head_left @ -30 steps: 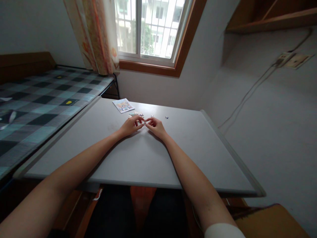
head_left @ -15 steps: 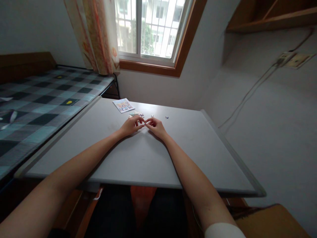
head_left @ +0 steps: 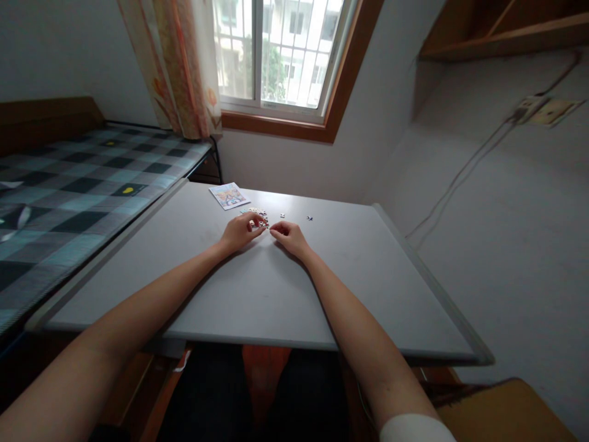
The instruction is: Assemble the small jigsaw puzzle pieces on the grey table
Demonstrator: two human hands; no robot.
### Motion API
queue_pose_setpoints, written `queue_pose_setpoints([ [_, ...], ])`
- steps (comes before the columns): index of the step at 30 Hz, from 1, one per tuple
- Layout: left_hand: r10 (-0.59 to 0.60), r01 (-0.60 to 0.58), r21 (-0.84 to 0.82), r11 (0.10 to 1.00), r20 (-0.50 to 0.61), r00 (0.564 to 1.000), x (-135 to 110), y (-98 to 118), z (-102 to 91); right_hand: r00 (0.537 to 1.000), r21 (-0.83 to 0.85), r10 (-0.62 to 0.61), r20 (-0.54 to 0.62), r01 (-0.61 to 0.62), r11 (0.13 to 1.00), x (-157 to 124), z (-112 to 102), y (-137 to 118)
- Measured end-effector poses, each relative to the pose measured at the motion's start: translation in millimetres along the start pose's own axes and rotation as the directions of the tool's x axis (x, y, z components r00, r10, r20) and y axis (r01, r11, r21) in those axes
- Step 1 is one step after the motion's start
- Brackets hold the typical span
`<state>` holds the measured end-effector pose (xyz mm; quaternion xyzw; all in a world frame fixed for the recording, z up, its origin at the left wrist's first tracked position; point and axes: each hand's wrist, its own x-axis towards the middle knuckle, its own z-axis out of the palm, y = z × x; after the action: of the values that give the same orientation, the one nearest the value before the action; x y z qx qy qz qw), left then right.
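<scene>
My left hand (head_left: 239,233) is closed in a pinch, with a small jigsaw puzzle piece (head_left: 264,224) at its fingertips. Just to its right, my right hand (head_left: 291,238) has thumb and fingers pressed together; whatever they grip, if anything, is too small to make out. A narrow gap lies between the two sets of fingertips. Behind my left hand is a pile of puzzle pieces (head_left: 256,211), partly hidden by the fingers. One loose piece (head_left: 282,215) lies beyond my right hand, and another piece (head_left: 310,218) lies farther right.
A printed picture sheet (head_left: 229,196) lies at the back left of the white table (head_left: 294,294). A bed with a checked cover (head_left: 92,178) runs along the left. The wall with a socket (head_left: 547,110) borders the right, and a window stands behind.
The fingertips of my hands were together around a small piece; now they are slightly apart. My left hand keeps a piece, and my right fingers have lowered a little.
</scene>
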<state>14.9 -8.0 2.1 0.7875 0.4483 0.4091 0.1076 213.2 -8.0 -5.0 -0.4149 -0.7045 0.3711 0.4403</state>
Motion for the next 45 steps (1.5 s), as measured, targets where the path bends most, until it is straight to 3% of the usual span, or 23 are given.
queue_pose_setpoints([
  [9,0.052,-0.051,-0.016,0.999,0.056,0.997,0.4,-0.4,1.0,1.000,-0.016,0.002,0.004,-0.002,1.000,0.5,0.3,1.7],
  [23,0.110,-0.111,0.050,0.993,0.026,0.994,-2.0,4.7,-2.5,1.000,-0.014,0.006,-0.005,-0.006,1.000,-0.2,-0.2,-0.1],
  [33,0.124,-0.120,-0.076,0.990,0.049,0.991,-2.4,4.1,-2.1,1.000,0.010,0.015,0.009,-0.015,1.000,-0.6,-0.8,-2.1],
  [45,0.113,-0.110,-0.063,0.992,0.045,0.993,-0.7,3.0,-0.1,1.000,0.024,0.024,-0.011,-0.024,0.999,0.3,-0.2,0.1],
])
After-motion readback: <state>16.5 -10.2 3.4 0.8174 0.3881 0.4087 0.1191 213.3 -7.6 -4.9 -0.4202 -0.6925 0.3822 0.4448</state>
